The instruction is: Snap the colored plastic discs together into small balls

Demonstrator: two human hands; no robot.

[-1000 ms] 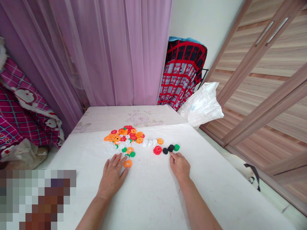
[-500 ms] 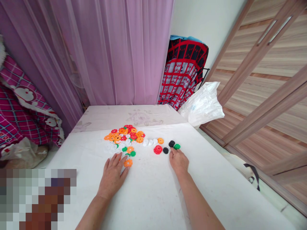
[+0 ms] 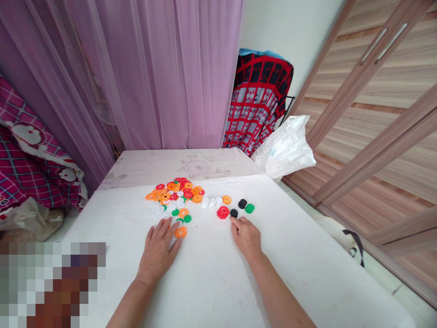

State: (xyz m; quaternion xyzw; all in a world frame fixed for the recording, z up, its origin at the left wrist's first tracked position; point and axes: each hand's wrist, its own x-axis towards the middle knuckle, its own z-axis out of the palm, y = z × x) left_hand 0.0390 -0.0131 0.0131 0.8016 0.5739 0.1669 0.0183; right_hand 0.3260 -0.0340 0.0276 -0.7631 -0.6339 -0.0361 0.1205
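Note:
My left hand (image 3: 157,249) lies flat with its fingers spread, its fingertips over a few flower-shaped plastic discs at the near edge of a loose pile. An orange disc (image 3: 180,232) sits beside its index finger and thumb. My right hand (image 3: 246,237) is closed, its curled fingertips at the near edge of a small black disc (image 3: 234,212); whether they pinch anything is hidden. Left of that disc is a red stack (image 3: 223,212). A second black disc (image 3: 242,203) and a green disc (image 3: 250,208) lie just beyond the right hand.
The mixed pile (image 3: 177,190) of orange, red, green and white discs spreads over the white tablecloth (image 3: 205,273). White discs (image 3: 212,202) and an orange one (image 3: 226,199) form a row. A white plastic bag (image 3: 287,148) hangs at the table's far right corner, near a wooden wardrobe (image 3: 368,123).
My right hand has moved left and slightly nearer, from the green disc to the small black disc. The left hand stays in place. The view has shifted slightly.

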